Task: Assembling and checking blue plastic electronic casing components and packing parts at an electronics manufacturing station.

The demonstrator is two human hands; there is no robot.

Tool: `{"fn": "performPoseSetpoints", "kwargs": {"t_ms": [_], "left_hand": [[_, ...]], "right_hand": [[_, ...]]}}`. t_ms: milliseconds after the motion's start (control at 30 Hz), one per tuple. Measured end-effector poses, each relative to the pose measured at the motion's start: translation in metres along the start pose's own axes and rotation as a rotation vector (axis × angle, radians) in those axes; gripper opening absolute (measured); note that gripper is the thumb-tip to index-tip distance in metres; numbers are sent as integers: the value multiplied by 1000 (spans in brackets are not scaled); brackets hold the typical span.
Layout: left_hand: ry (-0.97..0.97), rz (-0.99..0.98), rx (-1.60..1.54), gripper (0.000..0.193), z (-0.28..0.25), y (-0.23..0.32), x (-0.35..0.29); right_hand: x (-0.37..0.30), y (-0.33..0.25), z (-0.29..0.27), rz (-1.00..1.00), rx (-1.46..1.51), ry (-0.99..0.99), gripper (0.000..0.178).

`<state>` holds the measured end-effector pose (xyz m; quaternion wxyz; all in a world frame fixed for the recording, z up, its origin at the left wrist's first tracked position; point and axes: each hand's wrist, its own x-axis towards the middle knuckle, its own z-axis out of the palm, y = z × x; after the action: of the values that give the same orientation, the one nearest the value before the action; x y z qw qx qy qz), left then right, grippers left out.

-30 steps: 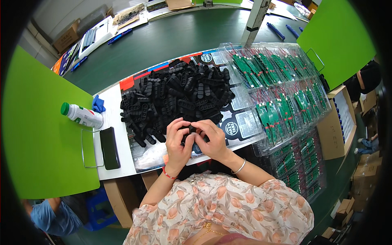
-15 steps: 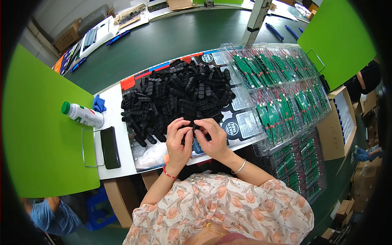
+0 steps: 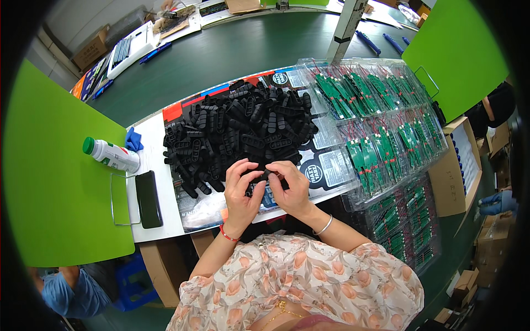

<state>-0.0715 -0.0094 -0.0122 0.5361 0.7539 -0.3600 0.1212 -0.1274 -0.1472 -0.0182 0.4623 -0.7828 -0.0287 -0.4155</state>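
A heap of black ribbed, oblong rubber-like parts (image 3: 237, 124) lies on the printed sheet in front of me. At its near edge, my left hand (image 3: 240, 190) and my right hand (image 3: 290, 190) meet with bent fingers. A small black part (image 3: 266, 175) sits between their fingertips, mostly hidden by the fingers. The right thumb and forefinger pinch it, and the left fingers curl against its other side. The dark heap behind makes its outline hard to tell.
To the right, clear plastic trays (image 3: 353, 129) hold green circuit boards with red wires. A phone (image 3: 149, 199), a white bottle with green cap (image 3: 113, 154) and a blue crumpled piece (image 3: 133, 139) lie left. Green partitions (image 3: 61, 165) flank the table; a metal post (image 3: 346, 33) rises behind.
My right fingers have shifted slightly, and the thumb has moved away from the left hand. My left thumb and forefinger have spread a little. At the far upper left, a person's hand has appeared.
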Motion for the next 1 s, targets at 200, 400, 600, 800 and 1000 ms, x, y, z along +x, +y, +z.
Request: {"fn": "performPoseSetpoints", "kwargs": {"t_ms": [200, 400, 600, 800, 1000], "left_hand": [[12, 6, 13, 19, 2, -2, -1], [21, 22, 21, 14, 3, -4, -2], [16, 11, 13, 8, 2, -6, -3], [24, 9, 8, 12, 3, -8, -3], [12, 5, -5, 13, 2, -7, -3]], "right_hand": [[0, 2, 0, -22, -11, 8, 26], [-1, 1, 1, -9, 5, 1, 29], [1, -1, 0, 0, 45, -26, 31], [0, 0, 0, 13, 56, -32, 32], [0, 0, 0, 4, 36, -26, 31]]}}
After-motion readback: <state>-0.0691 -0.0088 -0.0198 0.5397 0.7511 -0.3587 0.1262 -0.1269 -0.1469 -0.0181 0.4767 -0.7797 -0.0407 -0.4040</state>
